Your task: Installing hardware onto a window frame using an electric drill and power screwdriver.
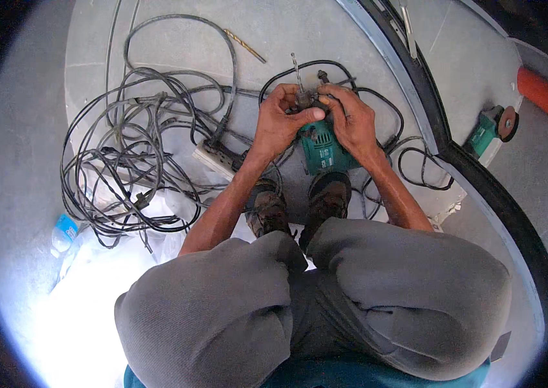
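The green plastic power drill (323,152) is by two brown shoes (270,210). At its top, the left hand (277,126) curls its grip round the dark metal chuck (303,99); I can't tell what the bent right hand (356,123) holds.

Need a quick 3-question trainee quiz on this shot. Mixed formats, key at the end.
1. True or false: the gold-coloured drill bit is fitted in the green drill.
2. Multiple choice: which tool lies at the right, past the long black strip?
A) hammer
B) angle grinder
C) handsaw
3. Short answer: which of the person's hands is nearer the beige power strip?

Key:
1. False. It lies loose on the floor; the bit at the drill's front end is a silver one.
2. B.
3. The left hand.
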### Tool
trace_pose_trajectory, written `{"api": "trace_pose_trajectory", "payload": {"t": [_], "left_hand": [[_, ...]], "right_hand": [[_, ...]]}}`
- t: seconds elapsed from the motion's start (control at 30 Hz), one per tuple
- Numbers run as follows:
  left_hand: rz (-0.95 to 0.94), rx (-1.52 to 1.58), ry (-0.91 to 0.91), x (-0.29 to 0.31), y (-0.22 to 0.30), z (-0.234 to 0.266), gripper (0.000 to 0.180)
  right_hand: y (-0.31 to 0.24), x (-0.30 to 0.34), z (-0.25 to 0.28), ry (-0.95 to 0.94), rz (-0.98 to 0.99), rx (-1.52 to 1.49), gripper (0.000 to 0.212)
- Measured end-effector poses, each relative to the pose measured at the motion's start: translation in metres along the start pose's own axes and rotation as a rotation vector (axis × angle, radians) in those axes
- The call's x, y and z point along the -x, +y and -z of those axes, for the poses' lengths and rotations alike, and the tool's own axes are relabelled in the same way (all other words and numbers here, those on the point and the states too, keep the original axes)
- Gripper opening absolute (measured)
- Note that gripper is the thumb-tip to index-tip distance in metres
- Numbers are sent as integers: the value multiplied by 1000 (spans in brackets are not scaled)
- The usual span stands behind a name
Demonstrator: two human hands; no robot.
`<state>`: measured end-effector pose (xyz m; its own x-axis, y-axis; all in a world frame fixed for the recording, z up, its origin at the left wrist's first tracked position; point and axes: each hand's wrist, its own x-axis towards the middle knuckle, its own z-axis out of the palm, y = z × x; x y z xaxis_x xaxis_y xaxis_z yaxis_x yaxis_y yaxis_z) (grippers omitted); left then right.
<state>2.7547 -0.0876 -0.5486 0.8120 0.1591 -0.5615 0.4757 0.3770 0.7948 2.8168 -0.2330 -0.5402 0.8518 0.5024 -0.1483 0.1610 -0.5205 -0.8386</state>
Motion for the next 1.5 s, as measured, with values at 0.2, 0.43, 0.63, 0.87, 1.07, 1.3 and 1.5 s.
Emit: {"api": "trace_pose_trajectory", "payload": {"t": [0.2,0.43,0.63,0.87,1.07,1.3,1.5], "left_hand": [[-45,-293,90,-3,-21,8,42],[-122,-87,70,1,-20,4,37],[-72,-220,143,7,-15,-14,39],[34,-199,209,5,-5,-25,39],[-202,-351,462,-1,-35,-38,34],[-299,-402,522,0,-33,-39,32],[-319,-383,382,5,-23,-44,33]], "right_hand": [[-1,1,-4,-29,10,-23,21],[-4,1,-9,-94,60,-43,26],[4,-6,-6,-170,-159,-224,29],[4,-4,-13,-21,-46,-65,24],[-2,1,-29,22,-154,-64,27],[-7,2,-30,13,-250,-2,32],[-18,5,-15,157,-403,-141,37]]}}
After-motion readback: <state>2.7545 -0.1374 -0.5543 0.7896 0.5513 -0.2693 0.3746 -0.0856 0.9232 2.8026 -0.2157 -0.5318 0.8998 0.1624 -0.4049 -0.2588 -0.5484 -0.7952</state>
